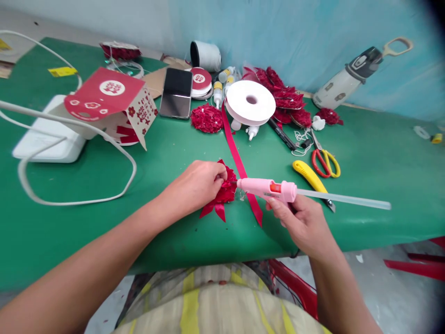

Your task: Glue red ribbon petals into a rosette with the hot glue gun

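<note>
Step in hand, as judged: application of hot glue to the red rosette.

1. Steady the work. The left hand has its fingers curled and pinched on the rosette's near side; whether a smaller piece sits between the fingertips cannot be told. Maintain a light grip and keep the fingertips clear of the nozzle, since fresh glue may burn.

2. Control the tool. The right hand is closed around the handle of the pink glue gun. The trigger finger is hidden. Squeeze gently, place 1 small bead, then lift with a slight twist to limit stringing.

3. Guard the surroundings. The glue stick projects behind the gun, above the right hand and over the yellow utility knife; avoid sweeping it sideways. Keep drips off the loose red ribbon, between the 2 hands.

Location: the rosette lies at the left hand's fingertips, just to their right, with its 2 pointed tails below them. Relative to the right hand, it lies to the left, beyond the nozzle. The tip is at the rosette's edge; actual contact cannot be confirmed.
</note>
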{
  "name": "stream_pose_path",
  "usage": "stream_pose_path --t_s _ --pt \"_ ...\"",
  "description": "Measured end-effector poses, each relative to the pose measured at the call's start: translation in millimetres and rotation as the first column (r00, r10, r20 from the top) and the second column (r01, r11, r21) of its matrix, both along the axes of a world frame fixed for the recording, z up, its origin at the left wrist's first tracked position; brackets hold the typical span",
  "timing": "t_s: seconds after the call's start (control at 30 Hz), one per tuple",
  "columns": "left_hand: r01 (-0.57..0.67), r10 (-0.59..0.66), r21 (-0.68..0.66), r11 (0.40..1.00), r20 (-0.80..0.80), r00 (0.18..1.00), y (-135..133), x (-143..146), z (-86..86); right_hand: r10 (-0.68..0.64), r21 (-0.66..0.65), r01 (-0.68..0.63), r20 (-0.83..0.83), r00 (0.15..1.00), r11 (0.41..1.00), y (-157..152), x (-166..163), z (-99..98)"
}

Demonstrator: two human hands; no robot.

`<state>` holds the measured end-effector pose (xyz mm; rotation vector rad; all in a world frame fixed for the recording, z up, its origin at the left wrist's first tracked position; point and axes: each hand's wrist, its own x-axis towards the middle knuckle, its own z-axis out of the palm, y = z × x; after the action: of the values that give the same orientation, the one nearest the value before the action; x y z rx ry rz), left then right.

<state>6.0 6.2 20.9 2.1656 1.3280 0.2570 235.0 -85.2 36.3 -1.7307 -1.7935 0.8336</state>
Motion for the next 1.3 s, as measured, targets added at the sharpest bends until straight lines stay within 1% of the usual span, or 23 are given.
stream_pose_path --t_s 0.1,0.3,0.4,0.57,0.7,0.8,0.97,1.07,1.17,1.3 --pt "-0.003 0.003 -0.026 1.000 0.017 1.000 0.7 -1.4 0.2 0.012 0.010 -0.012 0.011 1.000 1.000 1.0 -1.8 0.8" --pt "-0.023 0.040 -0.142 0.990 0.119 0.992 2.6 -10.9 2.6 0.033 0.034 -0.034 0.037 0.999 0.999 1.4 -3.2 4.0" --pt "-0.023 0.042 -0.156 0.987 0.122 0.992 2.3 -12.4 4.5 0.030 0.046 -0.032 0.053 0.998 0.998 1.8 -3.3 4.6" --pt "-0.009 0.016 -0.124 0.992 0.056 0.998 0.3 -8.2 3.7 0.028 0.039 -0.028 0.014 1.000 0.999 3.2 -5.1 5.5" --pt "0.017 -0.015 -0.052 0.999 0.033 0.999 -0.8 -7.3 -1.2 0.047 0.050 -0.045 -0.027 0.999 0.998 3.6 -7.3 7.0" --pt "0.022 -0.022 -0.008 1.000 0.031 0.999 -2.1 -7.3 -1.8 0.024 0.027 -0.025 0.011 1.000 0.999 2.2 -7.1 7.9" --pt "0.017 -0.017 -0.029 0.999 0.014 1.000 -2.8 -6.2 2.0 0.002 0.020 -0.003 0.051 0.999 1.000 -1.2 -4.4 10.0" --pt "0.024 -0.024 -0.004 1.000 0.035 0.999 -2.1 -6.5 -1.3 0.005 0.022 -0.006 0.058 0.998 1.000 -1.7 -3.8 9.9" --pt "0.028 -0.029 0.017 0.999 0.055 0.998 -1.8 -7.2 -5.5 0.016 0.055 -0.020 0.074 0.997 0.998 -0.3 -5.2 8.7" --pt "0.019 -0.020 0.009 1.000 0.058 0.998 -2.0 -6.9 -4.6 0.056 0.112 -0.064 0.079 0.995 0.992 3.0 -8.6 7.8"
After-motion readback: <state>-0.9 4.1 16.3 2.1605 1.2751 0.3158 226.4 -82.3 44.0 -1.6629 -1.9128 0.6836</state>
